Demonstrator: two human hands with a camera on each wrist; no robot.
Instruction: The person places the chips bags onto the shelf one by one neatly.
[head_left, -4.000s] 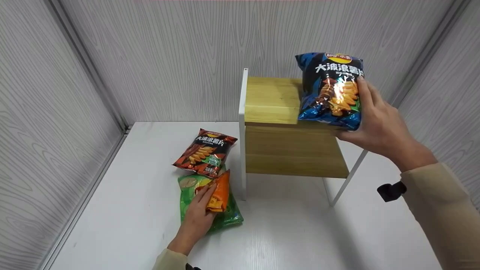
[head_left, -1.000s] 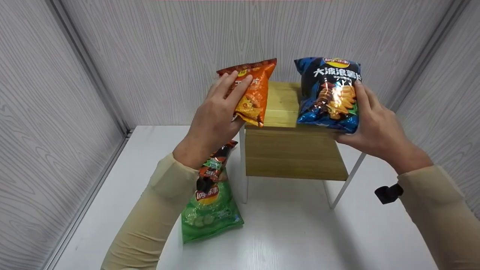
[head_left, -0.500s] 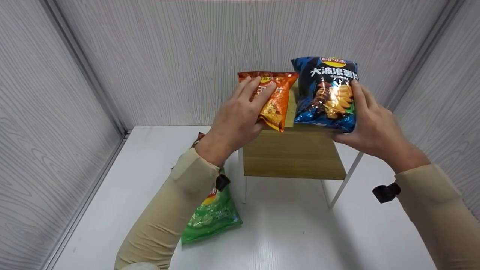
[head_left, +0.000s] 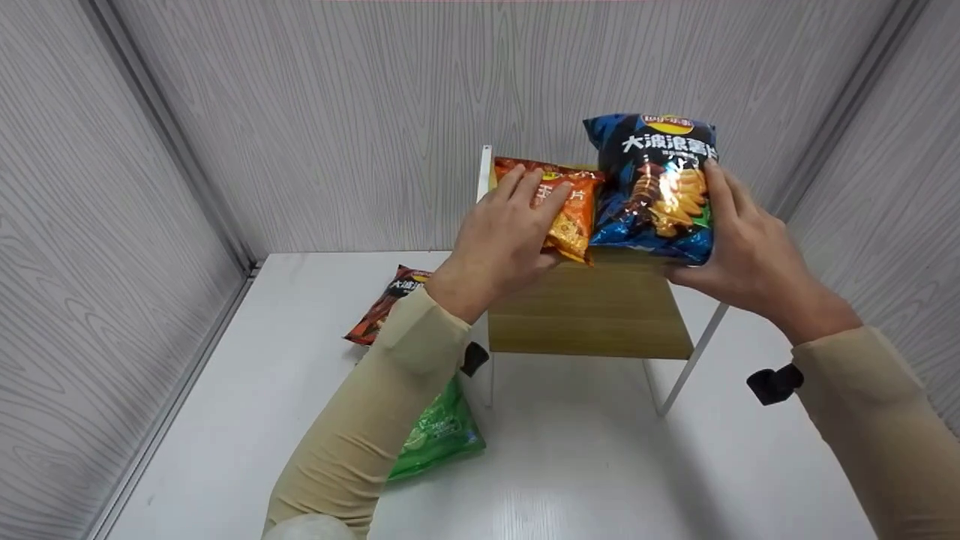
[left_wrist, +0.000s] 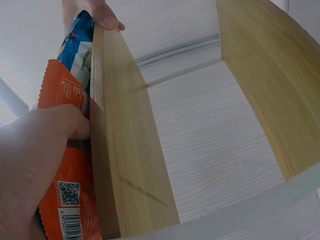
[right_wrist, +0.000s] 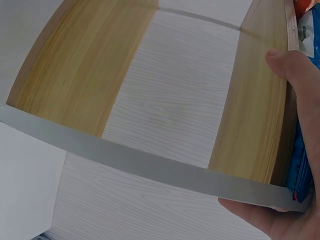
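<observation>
In the head view, my left hand (head_left: 506,232) grips an orange chip bag (head_left: 576,214) at the left of a small shelf's top board, fingers spread over its printed front. The left wrist view shows the thumb (left_wrist: 70,120) against the bag's back, close to the board's front edge. A blue-and-black chip bag (head_left: 652,184) leans at the top board's right side, directly beside the orange one. My right hand (head_left: 757,247) holds it by its right side. In the right wrist view, that thumb (right_wrist: 282,62) reaches onto the underside of the top board (right_wrist: 250,110).
The shelf has a lower wooden board (head_left: 589,315) and a white metal frame (head_left: 694,364). Left of it on the white table (head_left: 247,390) lie a dark red chip bag (head_left: 375,315) and a green one (head_left: 442,431), both partly behind my left forearm. Grey panels enclose the table.
My left hand has lifted the orange bag from above the green bag, carried it up to the top board, then moved it right and slightly down beside the blue bag. The right hand stays nearly still.
</observation>
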